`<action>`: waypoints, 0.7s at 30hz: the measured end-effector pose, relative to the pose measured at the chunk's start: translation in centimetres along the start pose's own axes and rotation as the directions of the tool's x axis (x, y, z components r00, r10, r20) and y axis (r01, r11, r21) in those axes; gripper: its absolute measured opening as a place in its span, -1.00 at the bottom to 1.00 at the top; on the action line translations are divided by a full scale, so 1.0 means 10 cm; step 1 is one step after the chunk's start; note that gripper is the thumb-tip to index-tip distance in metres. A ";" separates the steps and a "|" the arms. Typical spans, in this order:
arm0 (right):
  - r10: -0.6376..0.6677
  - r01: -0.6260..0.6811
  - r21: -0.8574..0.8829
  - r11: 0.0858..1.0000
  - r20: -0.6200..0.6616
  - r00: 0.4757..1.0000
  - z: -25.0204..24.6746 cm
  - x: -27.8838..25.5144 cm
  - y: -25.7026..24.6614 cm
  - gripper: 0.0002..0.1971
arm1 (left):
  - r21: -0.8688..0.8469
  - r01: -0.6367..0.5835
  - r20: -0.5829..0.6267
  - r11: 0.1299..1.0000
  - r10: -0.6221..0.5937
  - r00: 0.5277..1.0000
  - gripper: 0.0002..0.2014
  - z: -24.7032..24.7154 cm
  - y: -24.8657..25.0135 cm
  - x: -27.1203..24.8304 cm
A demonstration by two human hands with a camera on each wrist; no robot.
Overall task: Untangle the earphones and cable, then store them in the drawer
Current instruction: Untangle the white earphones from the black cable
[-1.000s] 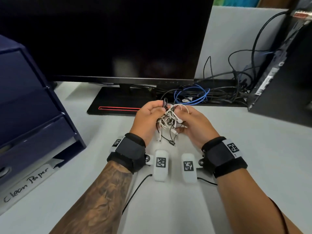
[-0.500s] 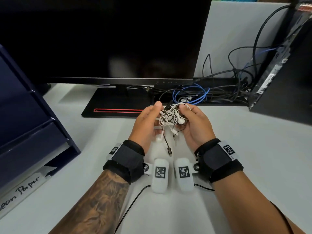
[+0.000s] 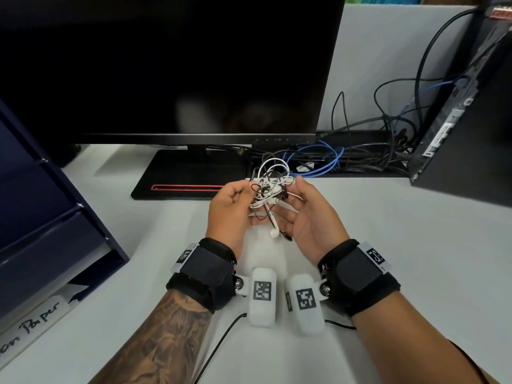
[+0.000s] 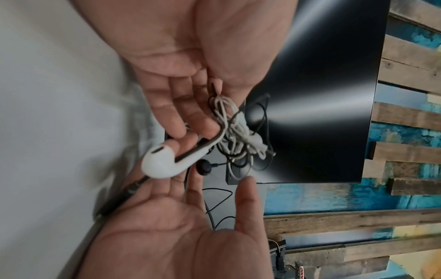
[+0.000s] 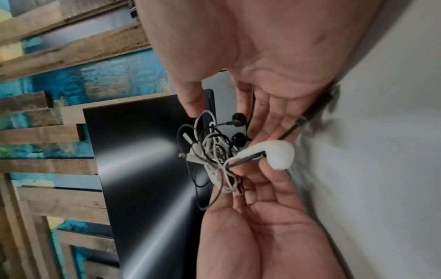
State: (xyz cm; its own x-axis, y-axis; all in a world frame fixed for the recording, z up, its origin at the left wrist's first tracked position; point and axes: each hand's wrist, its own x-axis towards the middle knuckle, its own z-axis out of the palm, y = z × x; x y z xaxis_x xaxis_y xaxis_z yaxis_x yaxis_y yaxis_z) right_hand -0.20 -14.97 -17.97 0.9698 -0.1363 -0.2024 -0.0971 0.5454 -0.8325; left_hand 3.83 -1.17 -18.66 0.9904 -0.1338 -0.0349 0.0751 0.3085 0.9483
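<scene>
While both palms face each other above the white desk point(image 3: 415, 273), one knotted bundle of white and black wires point(image 3: 270, 187) hangs between them at the centre of the head view. The left hand point(image 3: 231, 214) curls its fingers and thumb round the bundle's 9 o'clock side; the right hand point(image 3: 310, 217), fingers only loosely bent and thumb raised, touches the 3 o'clock side, and whether it truly pinches a strand cannot be told. One white earbud point(image 4: 162, 162) dangles free at 6 o'clock below the knot, just beside the left fingertips point(image 4: 205, 128). Two black earbuds point(image 5: 238, 130) show in the right-wrist view, caught in the tangle near the right hand's fingers. One dark plug end point(image 3: 286, 236) trails beside the white bud. Both forearms reach in from 6 o'clock, each wrist strapped with one black band carrying one white tagged camera pod. One blue drawer unit point(image 3: 41, 217) stands at 9 o'clock, its drawers closed, well apart from the hands. One dark monitor point(image 3: 171, 65) fills 12 o'clock; one computer tower point(image 3: 465, 134) stands at 2 o'clock behind loose desk cables point(image 3: 360, 156).
</scene>
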 end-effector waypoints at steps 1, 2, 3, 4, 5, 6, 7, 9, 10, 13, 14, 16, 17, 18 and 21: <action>0.000 0.000 -0.015 1.000 0.011 1.000 0.01 0.00 0.01 -0.73 | -0.007 -0.004 -0.010 1.000 0.004 1.000 -0.90 0.00 0.01 -0.01; 0.000 0.001 -0.028 1.000 0.018 1.000 0.02 0.00 0.02 -0.73 | -0.004 -0.007 -0.019 1.000 0.007 1.000 -0.91 -0.01 0.02 -0.01; -0.002 0.003 -0.039 0.999 0.017 1.000 0.02 0.00 0.03 -0.74 | 0.006 -0.011 -0.029 1.000 0.011 1.000 -0.91 -0.02 0.01 -0.02; -0.010 0.010 -0.050 0.999 0.011 1.000 0.02 0.01 0.03 -0.76 | 0.022 -0.014 -0.037 1.000 0.014 0.999 -0.90 -0.02 0.01 -0.02; -0.024 0.024 -0.063 0.998 0.001 1.000 0.02 0.01 0.04 -0.78 | 0.037 -0.016 -0.046 0.999 0.018 0.999 -0.90 -0.02 0.01 -0.02; -0.040 0.039 -0.075 0.996 -0.013 0.999 0.01 0.02 0.04 -0.81 | 0.046 -0.017 -0.054 0.999 0.019 0.998 -0.90 -0.02 0.00 -0.01; -0.057 0.054 -0.080 0.995 -0.027 0.998 0.01 0.02 0.04 -0.83 | 0.050 -0.015 -0.062 0.999 0.018 0.998 -0.89 -0.02 0.00 -0.01; -0.092 0.089 -0.068 0.994 -0.052 0.994 0.00 0.02 0.02 -0.83 | 0.047 -0.012 -0.077 0.999 0.015 0.997 -0.89 -0.02 0.01 0.01; -0.110 0.106 -0.058 0.993 -0.071 0.991 -0.01 0.02 0.01 -0.82 | 0.041 -0.015 -0.082 0.999 0.019 0.996 -0.88 -0.02 0.02 0.02; -0.148 0.146 -0.022 0.989 -0.156 0.977 -0.05 0.04 -0.01 -0.87 | 0.025 -0.024 -0.107 0.999 0.026 0.994 -0.87 -0.05 0.02 0.05; -0.156 0.156 -0.017 0.988 -0.178 0.972 -0.05 0.05 -0.02 -0.91 | 0.020 -0.026 -0.111 0.999 0.028 0.993 -0.87 -0.06 0.02 0.05; -0.164 0.162 -0.029 0.986 -0.203 0.965 -0.06 0.05 -0.02 -0.94 | 0.008 -0.025 -0.101 1.000 0.026 0.995 -0.87 -0.07 0.02 0.06; -0.167 0.163 -0.039 0.986 -0.205 0.964 -0.06 0.06 -0.02 -0.95 | 0.005 -0.023 -0.091 1.000 0.023 0.996 -0.87 -0.07 0.02 0.05; -0.169 0.163 -0.047 0.986 -0.198 0.966 -0.06 0.05 -0.03 -0.97 | 0.003 -0.020 -0.080 1.000 0.020 0.997 -0.88 -0.06 0.03 0.05; -0.171 0.165 -0.054 0.985 -0.131 0.976 -0.03 0.04 -0.04 -0.94 | -0.007 -0.009 -0.039 1.000 0.009 0.999 -0.91 -0.03 0.04 0.02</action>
State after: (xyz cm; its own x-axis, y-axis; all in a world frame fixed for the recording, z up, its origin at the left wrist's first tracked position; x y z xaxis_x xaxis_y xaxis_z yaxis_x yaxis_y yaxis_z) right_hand 0.15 -15.51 -17.90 0.9342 -0.3350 -0.1230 0.0527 0.4703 -0.8809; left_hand 4.12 -0.83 -18.38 0.9948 -0.0940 -0.0390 0.0670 0.3166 0.9462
